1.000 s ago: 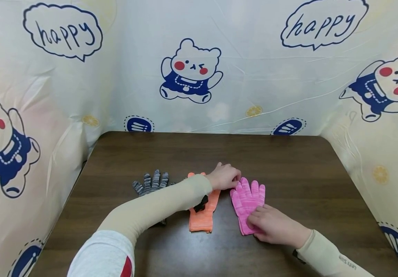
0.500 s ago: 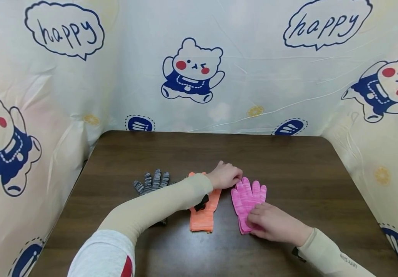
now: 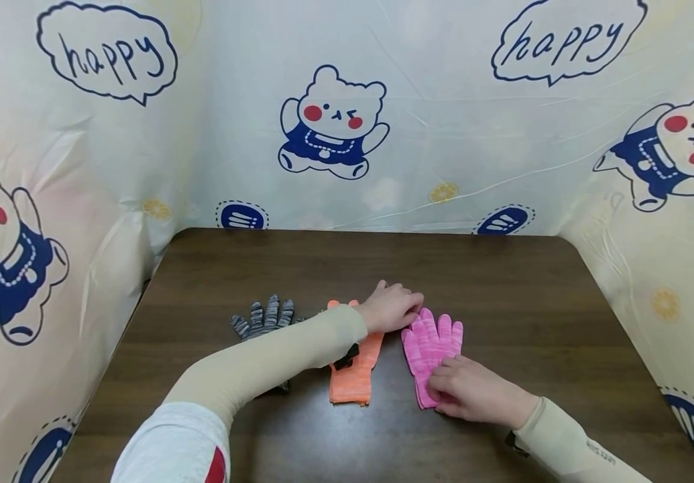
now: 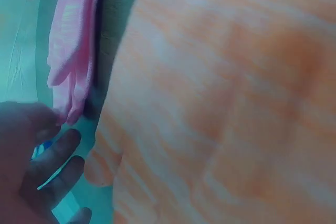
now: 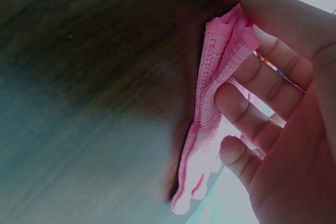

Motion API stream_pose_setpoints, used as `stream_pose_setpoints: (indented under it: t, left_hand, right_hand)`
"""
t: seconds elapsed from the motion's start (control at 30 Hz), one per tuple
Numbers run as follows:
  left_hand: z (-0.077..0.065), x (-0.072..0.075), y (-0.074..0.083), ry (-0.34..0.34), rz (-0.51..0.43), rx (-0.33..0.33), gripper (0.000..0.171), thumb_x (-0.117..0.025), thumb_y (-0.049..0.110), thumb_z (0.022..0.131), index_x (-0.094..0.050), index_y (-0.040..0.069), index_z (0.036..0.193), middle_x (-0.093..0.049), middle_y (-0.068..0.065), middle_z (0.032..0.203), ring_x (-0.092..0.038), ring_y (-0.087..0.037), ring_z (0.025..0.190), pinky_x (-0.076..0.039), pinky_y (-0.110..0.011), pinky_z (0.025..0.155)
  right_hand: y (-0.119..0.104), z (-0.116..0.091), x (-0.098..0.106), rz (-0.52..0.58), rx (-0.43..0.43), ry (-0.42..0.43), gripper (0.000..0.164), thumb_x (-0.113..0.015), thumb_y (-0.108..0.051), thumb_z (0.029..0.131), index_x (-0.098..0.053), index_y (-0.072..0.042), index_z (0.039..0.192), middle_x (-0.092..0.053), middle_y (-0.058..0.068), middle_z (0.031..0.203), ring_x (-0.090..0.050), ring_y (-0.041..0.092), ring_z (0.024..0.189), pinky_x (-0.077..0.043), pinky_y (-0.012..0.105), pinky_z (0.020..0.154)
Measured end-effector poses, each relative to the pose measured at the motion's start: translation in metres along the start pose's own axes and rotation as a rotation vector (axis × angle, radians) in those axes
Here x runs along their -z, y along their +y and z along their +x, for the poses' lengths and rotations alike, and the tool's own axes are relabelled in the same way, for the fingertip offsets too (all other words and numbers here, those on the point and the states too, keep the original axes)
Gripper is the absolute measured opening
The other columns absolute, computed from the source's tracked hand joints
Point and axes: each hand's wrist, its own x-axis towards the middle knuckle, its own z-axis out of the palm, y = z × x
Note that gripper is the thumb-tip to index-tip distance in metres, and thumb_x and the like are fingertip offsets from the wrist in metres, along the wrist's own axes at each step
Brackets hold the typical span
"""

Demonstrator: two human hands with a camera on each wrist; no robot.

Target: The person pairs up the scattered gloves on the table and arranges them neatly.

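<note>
Pink knitted gloves (image 3: 431,345), seemingly a stacked pair, lie on the table with their fingers pointing away from me. My left hand (image 3: 390,308) reaches across and pinches a fingertip on their left side; in the left wrist view its thumb and index finger meet at the pink tip (image 4: 67,115). At the cuff end, my right hand (image 3: 478,391) grips the gloves' right side. The right wrist view shows its thumb at the folded cuff (image 5: 231,38) and its curled fingers against the fabric. Orange gloves (image 3: 351,384) lie to the left, partly hidden under my left forearm.
Grey-black striped gloves (image 3: 265,315) lie farther left, mostly covered by my left arm. The brown table (image 3: 503,288) is bordered at the back and sides by a pale curtain (image 3: 431,134) with printed bears. My left forearm spans the grey and orange gloves.
Both hands keep their places on the pink gloves. The whole head view shifts only slightly; the gloves stay put.
</note>
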Motion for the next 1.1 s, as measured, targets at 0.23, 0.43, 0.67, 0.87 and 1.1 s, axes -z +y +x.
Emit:
stream_pose_setpoints:
  t: [0.23,0.43,0.67,0.87,1.1]
  left_hand:
    - [-0.0100,0.0040,0.0060,-0.021,0.083,-0.055,0.030,-0.062,0.051,0.102,-0.060,0.024,0.090,-0.054,0.009,0.082,-0.050,-0.013,0.088,-0.031,-0.037,0.079]
    - [-0.0109,-0.0020,0.0030,-0.090,0.132,-0.114,0.034,-0.066,0.049,0.100,-0.058,0.026,0.077,-0.054,0.012,0.080,-0.046,-0.013,0.090,-0.030,-0.042,0.086]
    - [-0.0082,0.0003,0.0018,-0.085,0.130,-0.123,0.027,-0.068,0.043,0.101,-0.061,0.025,0.082,-0.057,0.014,0.076,-0.048,-0.012,0.091,-0.032,-0.043,0.090]
    - [-0.0093,-0.0019,0.0074,-0.089,0.135,-0.112,0.019,-0.067,0.039,0.103,-0.061,0.024,0.092,-0.057,0.014,0.077,-0.050,-0.014,0.091,-0.033,-0.041,0.088]
    - [-0.0108,-0.0040,0.0073,-0.083,0.138,-0.136,0.012,-0.067,0.035,0.103,-0.062,0.025,0.098,-0.062,0.015,0.085,-0.051,-0.014,0.094,-0.035,-0.041,0.090]
  right_hand:
    - [-0.0011,0.0013,0.0032,0.027,-0.005,-0.007,0.028,-0.087,-0.021,0.079,-0.060,-0.024,0.083,-0.049,-0.017,0.074,-0.044,0.004,0.076,-0.042,0.022,0.072]
    - [-0.0023,0.0025,0.0055,0.044,-0.008,-0.016,0.027,-0.086,-0.019,0.080,-0.060,-0.023,0.083,-0.051,-0.016,0.074,-0.045,0.005,0.076,-0.042,0.023,0.072]
    - [-0.0016,0.0018,0.0042,-0.007,0.018,-0.032,0.026,-0.087,-0.021,0.080,-0.062,-0.023,0.086,-0.056,-0.016,0.076,-0.048,0.008,0.077,-0.044,0.025,0.074]
    - [-0.0013,0.0018,0.0034,-0.030,0.021,-0.040,0.028,-0.087,-0.022,0.079,-0.060,-0.023,0.087,-0.054,-0.016,0.076,-0.047,0.009,0.078,-0.044,0.026,0.075]
    - [-0.0031,0.0014,0.0062,0.006,0.026,0.000,0.021,-0.086,-0.022,0.085,-0.066,-0.023,0.091,-0.059,-0.017,0.081,-0.052,0.006,0.080,-0.047,0.025,0.078]
